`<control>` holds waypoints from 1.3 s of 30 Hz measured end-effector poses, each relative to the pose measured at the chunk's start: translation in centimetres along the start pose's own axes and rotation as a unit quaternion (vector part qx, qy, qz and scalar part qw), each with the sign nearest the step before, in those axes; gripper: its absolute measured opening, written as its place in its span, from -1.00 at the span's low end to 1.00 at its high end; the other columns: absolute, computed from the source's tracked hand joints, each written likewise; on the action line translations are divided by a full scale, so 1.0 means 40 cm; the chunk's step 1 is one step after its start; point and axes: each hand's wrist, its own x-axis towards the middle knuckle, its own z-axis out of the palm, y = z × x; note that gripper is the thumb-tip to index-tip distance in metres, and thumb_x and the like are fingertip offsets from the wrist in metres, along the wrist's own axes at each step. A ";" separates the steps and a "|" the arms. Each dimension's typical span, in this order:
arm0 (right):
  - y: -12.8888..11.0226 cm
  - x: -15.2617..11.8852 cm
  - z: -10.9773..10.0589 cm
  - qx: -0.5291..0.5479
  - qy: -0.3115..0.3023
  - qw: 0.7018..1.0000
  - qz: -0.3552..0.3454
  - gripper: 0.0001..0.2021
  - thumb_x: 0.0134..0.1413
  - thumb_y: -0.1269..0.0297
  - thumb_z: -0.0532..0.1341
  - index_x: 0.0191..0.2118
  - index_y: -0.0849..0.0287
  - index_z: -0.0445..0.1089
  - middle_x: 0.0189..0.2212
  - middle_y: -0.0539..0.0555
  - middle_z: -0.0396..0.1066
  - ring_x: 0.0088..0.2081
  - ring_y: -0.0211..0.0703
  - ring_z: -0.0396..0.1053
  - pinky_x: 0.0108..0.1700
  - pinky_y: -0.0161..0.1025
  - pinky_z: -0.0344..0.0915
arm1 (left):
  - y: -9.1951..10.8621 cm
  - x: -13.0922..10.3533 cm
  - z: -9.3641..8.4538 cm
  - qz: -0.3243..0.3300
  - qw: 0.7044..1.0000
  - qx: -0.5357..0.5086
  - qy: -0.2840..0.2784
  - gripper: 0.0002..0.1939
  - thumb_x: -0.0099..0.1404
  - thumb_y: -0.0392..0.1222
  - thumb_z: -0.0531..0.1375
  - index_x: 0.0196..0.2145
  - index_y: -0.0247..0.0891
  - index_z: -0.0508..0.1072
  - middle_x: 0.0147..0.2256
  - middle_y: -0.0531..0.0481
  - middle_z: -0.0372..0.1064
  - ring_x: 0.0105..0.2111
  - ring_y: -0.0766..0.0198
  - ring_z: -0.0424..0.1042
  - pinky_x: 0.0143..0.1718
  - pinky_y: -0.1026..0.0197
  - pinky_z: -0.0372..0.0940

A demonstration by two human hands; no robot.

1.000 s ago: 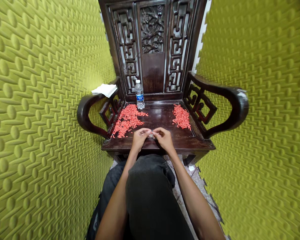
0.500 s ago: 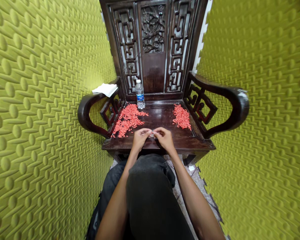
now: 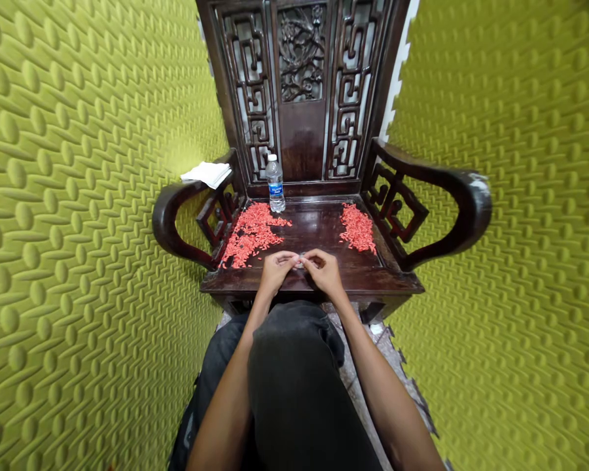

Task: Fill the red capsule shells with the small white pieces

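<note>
My left hand (image 3: 279, 267) and my right hand (image 3: 322, 267) meet over the front of the dark wooden chair seat (image 3: 311, 229). Thumb and fingers of each are pinched together, fingertips nearly touching. Between them shows a tiny pale greyish thing (image 3: 300, 261), too small to name. A wide, loose pile of small red pieces (image 3: 252, 232) lies on the seat beyond my left hand. Past my right hand is a tighter pile of the same red pieces (image 3: 357, 227).
A water bottle (image 3: 275, 186) with a blue label stands upright behind the left pile. White folded paper or cloth (image 3: 207, 174) rests on the left armrest (image 3: 164, 219). The right armrest (image 3: 474, 209) curves outward. Yellow-green textured walls (image 3: 88, 248) stand on both sides.
Both hands stay pinched together in almost the same place. A bit more of the pale thing shows between the fingertips. The piles look unchanged.
</note>
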 end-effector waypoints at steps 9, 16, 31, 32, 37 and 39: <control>-0.017 -0.002 0.007 0.004 0.004 1.000 0.027 -0.76 0.42 0.12 0.35 -0.14 0.23 0.52 -0.23 0.03 0.56 -0.25 -0.19 0.54 -0.13 -0.14 0.55 | 0.006 -0.002 -0.001 -0.016 1.000 -0.015 0.001 -0.49 -0.07 0.13 0.61 -0.37 -0.34 0.66 -0.44 -0.09 0.63 -0.46 0.23 0.58 -0.24 0.15 0.52; -0.134 0.029 0.004 0.043 0.063 0.996 0.042 -0.64 0.20 -0.06 0.45 -0.25 0.18 0.55 -0.29 0.09 0.57 -0.25 -0.09 0.52 -0.11 -0.10 0.51 | 0.010 -0.008 0.009 0.009 0.999 -0.011 0.049 -0.55 0.02 0.14 0.56 -0.37 -0.33 0.66 -0.45 -0.10 0.63 -0.46 0.23 0.56 -0.28 0.18 0.48; -0.484 0.566 0.428 0.156 -0.126 0.921 0.333 -0.66 0.46 0.03 0.29 0.07 0.23 0.48 -0.13 0.09 0.55 -0.24 -0.17 0.55 -0.22 -0.17 0.57 | -0.034 0.015 0.016 -0.011 0.996 -0.001 0.089 -0.63 0.05 0.02 0.56 -0.43 -0.35 0.64 -0.44 -0.12 0.63 -0.43 0.17 0.57 -0.30 0.20 0.44; -0.496 0.568 0.442 0.170 -0.113 0.923 0.327 -0.67 0.46 0.07 0.30 0.10 0.22 0.47 -0.08 0.10 0.55 -0.21 -0.17 0.55 -0.20 -0.17 0.57 | -0.037 0.016 0.016 -0.010 0.996 0.004 0.091 -0.64 0.05 0.02 0.56 -0.44 -0.35 0.64 -0.44 -0.11 0.63 -0.43 0.17 0.57 -0.30 0.20 0.44; -0.536 0.501 0.384 0.272 -0.095 0.921 0.261 -0.81 0.48 0.27 0.22 0.07 0.23 0.45 -0.18 0.07 0.54 -0.28 -0.20 0.52 -0.24 -0.23 0.54 | -0.035 0.016 0.008 -0.007 0.995 0.043 0.090 -0.62 0.20 0.07 0.50 -0.35 -0.36 0.64 -0.37 -0.16 0.64 -0.38 0.13 0.60 -0.26 0.15 0.48; -0.541 0.428 0.291 0.307 -0.109 0.915 0.239 -0.78 0.40 0.41 0.09 0.01 0.23 0.44 -0.31 0.07 0.54 -0.31 -0.19 0.51 -0.26 -0.26 0.52 | -0.035 0.013 0.005 -0.009 0.994 0.067 0.090 -0.63 0.34 0.07 0.43 -0.23 -0.36 0.63 -0.28 -0.17 0.63 -0.30 0.12 0.61 -0.18 0.10 0.52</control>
